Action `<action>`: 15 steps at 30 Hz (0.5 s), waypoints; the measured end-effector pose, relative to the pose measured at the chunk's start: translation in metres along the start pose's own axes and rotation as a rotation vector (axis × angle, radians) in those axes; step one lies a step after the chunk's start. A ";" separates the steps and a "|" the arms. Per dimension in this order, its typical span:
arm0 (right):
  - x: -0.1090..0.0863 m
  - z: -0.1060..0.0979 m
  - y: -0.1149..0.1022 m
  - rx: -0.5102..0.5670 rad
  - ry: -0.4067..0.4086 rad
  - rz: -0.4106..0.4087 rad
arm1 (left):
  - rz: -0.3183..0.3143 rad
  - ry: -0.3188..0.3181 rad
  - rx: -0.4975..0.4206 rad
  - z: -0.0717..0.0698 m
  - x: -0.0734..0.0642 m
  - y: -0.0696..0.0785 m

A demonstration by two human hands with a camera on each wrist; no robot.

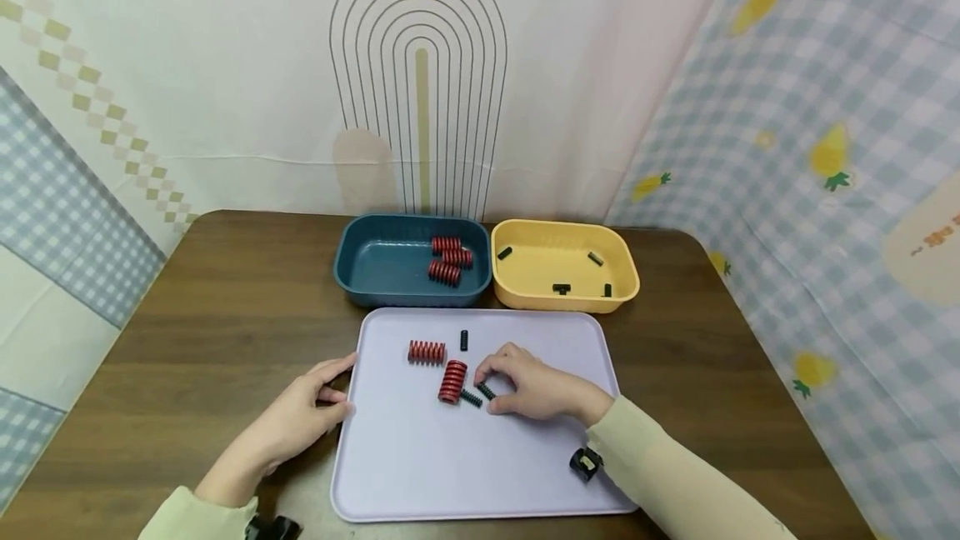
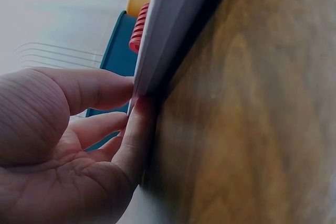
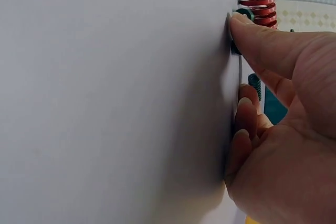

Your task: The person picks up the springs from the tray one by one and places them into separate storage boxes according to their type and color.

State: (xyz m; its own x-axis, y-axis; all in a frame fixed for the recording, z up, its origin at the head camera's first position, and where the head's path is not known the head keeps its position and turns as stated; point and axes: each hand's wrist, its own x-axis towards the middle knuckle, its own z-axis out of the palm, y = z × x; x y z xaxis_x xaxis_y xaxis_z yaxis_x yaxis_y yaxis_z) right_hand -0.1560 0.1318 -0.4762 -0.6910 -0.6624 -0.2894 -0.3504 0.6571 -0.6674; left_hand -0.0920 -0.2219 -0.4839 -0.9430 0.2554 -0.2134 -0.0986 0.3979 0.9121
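Observation:
My right hand (image 1: pixel 536 386) is over the lavender tray (image 1: pixel 420 465), thumb and index finger at the two ends of a small dark green spring (image 1: pixel 486 390). Just left of it lies a second small green spring (image 1: pixel 471 397), against a thick red spring (image 1: pixel 452 382). Another red spring (image 1: pixel 426 352) and a small dark spring (image 1: pixel 464 340) rest farther back. At the tray's left edge, my left hand (image 1: pixel 300 415) holds the rim; its fingertips meet the rim (image 2: pixel 152 51) in the left wrist view. The right wrist view shows the thumb (image 3: pixel 278 45) covering most of the pinched spring.
Behind the tray, a blue bin (image 1: pixel 382 298) contains three red springs (image 1: pixel 444 273). Right beside it, a yellow bin (image 1: pixel 525 300) contains several small dark springs (image 1: pixel 595 258). All stand on a brown wooden table (image 1: pixel 225 307), with patterned cloth hanging behind and at both sides.

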 end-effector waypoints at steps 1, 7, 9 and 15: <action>0.000 0.000 0.000 -0.007 0.011 0.001 | 0.001 0.004 0.000 0.000 0.000 0.000; 0.000 -0.003 -0.001 0.001 0.084 0.022 | -0.007 0.012 -0.015 0.000 -0.001 -0.001; -0.001 -0.003 0.000 0.037 0.107 0.038 | -0.009 0.008 -0.020 0.001 -0.001 -0.001; -0.006 -0.004 0.007 0.139 0.188 0.072 | 0.005 0.002 -0.007 0.001 0.001 -0.001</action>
State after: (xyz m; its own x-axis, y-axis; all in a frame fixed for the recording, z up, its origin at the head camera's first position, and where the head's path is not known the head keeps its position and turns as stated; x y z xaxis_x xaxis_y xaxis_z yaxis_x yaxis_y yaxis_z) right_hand -0.1567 0.1419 -0.4765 -0.8209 -0.5289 -0.2155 -0.2148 0.6355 -0.7416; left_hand -0.0928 -0.2215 -0.4851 -0.9441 0.2555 -0.2085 -0.0965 0.3904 0.9156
